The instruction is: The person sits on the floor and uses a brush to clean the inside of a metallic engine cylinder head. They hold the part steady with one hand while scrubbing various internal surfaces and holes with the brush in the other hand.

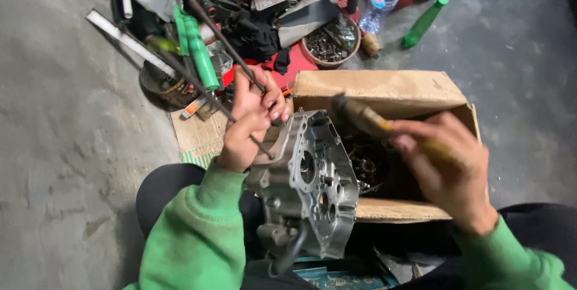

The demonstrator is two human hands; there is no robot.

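Dim, flat light; soft shadows, right hand (pixel 451 164) motion-blurred, edges bowed.

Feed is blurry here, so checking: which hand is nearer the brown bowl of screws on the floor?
Left. The left hand grips a thin rod just below and left of the bowl of screws. The right hand, holding a wooden-handled tool, is lower, over the cardboard box.
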